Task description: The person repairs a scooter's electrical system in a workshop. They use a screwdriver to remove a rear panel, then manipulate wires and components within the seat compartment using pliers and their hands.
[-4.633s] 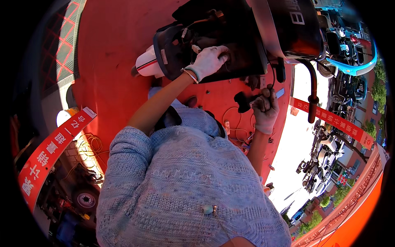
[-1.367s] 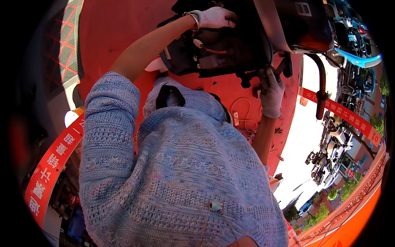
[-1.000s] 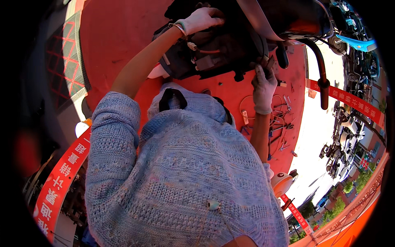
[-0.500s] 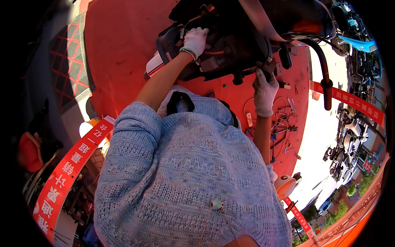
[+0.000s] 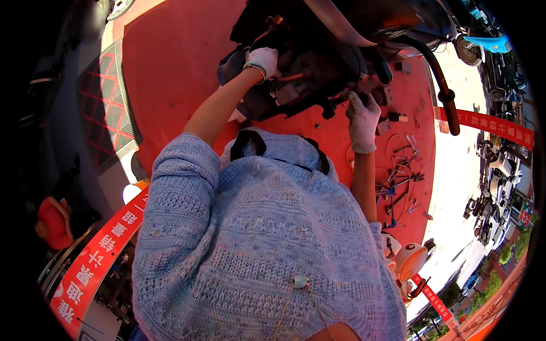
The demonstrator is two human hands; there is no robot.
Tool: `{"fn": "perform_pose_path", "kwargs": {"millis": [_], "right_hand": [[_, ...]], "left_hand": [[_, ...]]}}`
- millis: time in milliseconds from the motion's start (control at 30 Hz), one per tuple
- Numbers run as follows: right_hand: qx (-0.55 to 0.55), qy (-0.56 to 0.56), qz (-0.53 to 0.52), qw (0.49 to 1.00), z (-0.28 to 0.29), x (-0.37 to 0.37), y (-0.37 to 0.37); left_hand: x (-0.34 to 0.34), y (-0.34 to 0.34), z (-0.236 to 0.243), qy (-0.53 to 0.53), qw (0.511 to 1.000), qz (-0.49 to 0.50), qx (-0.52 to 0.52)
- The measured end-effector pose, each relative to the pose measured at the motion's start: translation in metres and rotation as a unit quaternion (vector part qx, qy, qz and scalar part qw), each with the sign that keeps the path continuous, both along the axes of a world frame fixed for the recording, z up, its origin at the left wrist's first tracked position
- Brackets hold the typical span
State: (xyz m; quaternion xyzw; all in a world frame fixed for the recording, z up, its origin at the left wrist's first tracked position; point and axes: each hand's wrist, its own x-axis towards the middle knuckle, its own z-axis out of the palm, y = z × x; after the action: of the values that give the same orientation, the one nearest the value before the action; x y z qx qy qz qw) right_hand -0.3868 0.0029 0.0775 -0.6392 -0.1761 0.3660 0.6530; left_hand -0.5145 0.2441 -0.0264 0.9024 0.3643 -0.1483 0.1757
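A dark scooter body [image 5: 318,62] with its inner parts exposed is in front of me at the top of the view. My left hand [image 5: 263,61], in a white work glove, reaches into its left side with the fingers curled; what they grip is lost in shadow. An orange-red cable [image 5: 293,77] runs just right of that hand. At the near right edge of the body, my right hand [image 5: 364,122], gloved too, has thumb and fingers pinched together against a small dark part that I cannot make out.
Several hand tools [image 5: 401,176] and a thin hose lie on the red floor mat [image 5: 170,85] to my right. A black handlebar [image 5: 446,96] juts out right of the scooter. Small boxes [image 5: 398,117] lie near my right hand. An orange-and-white scooter [image 5: 410,260] stands behind at right.
The whole view has shifted slightly. My left hand has moved a little left inside the scooter body, its fingers now more curled. My right hand keeps to the same edge.
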Motion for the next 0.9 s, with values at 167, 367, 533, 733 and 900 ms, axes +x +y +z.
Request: {"fn": "perform_pose_path", "kwargs": {"millis": [167,367,533,733,900], "right_hand": [[-0.015,-0.007,-0.003,1.000,-0.001,-0.001,0.002],[-0.018,-0.002,0.009,1.000,0.001,0.001,0.000],[-0.028,-0.002,-0.004,1.000,-0.001,-0.001,0.000],[-0.043,-0.003,-0.036,0.998,-0.010,-0.001,0.000],[-0.065,-0.016,-0.068,0.995,-0.013,-0.006,0.007]], "left_hand": [[0.007,0.007,-0.014,0.053,0.998,0.034,-0.016],[-0.006,0.016,-0.014,-0.030,0.999,-0.031,0.003],[-0.024,0.015,-0.015,-0.134,0.988,-0.070,0.035],[-0.031,0.055,-0.017,-0.179,0.963,-0.020,-0.200],[-0.034,0.074,-0.023,-0.173,0.942,0.039,-0.285]]}}
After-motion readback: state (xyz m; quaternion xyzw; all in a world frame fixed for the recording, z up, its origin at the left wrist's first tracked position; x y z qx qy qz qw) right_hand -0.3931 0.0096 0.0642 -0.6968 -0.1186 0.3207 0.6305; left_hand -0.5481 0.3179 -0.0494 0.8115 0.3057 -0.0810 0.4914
